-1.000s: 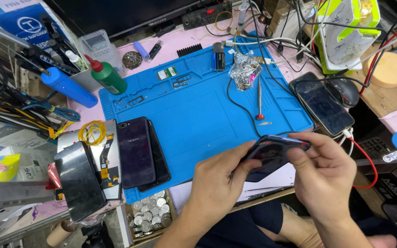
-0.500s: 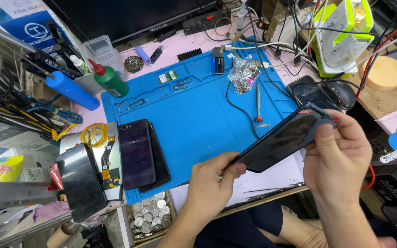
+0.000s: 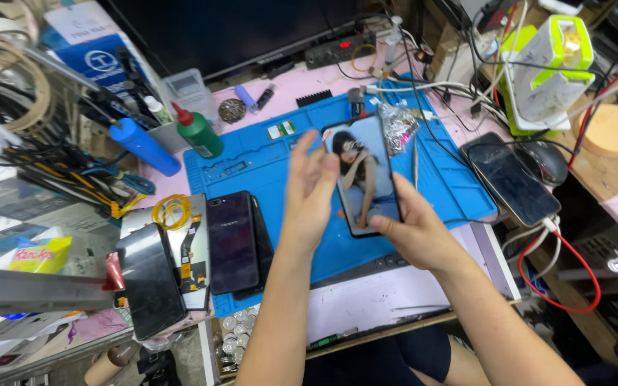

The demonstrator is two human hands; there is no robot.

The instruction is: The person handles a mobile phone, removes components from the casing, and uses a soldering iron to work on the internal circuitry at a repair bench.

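My right hand (image 3: 415, 234) grips a smartphone (image 3: 363, 176) by its lower edge and holds it upright above the blue work mat (image 3: 266, 161). The phone's lit screen faces me and shows a picture of a person. My left hand (image 3: 311, 191) is flat against the phone's left side, fingers spread and pointing up, touching its edge.
Two dark phones (image 3: 234, 241) lie stacked at the mat's left. A black screen panel (image 3: 150, 279) and a flex part lie further left. A green bottle (image 3: 198, 133) and a blue bottle (image 3: 144, 146) stand behind. Another phone (image 3: 507, 179), a mouse (image 3: 546, 161) and cables fill the right.
The phone has been lifted from low at the table's front edge and turned upright, so its lit screen faces me. Both hands rose with it over the mat.
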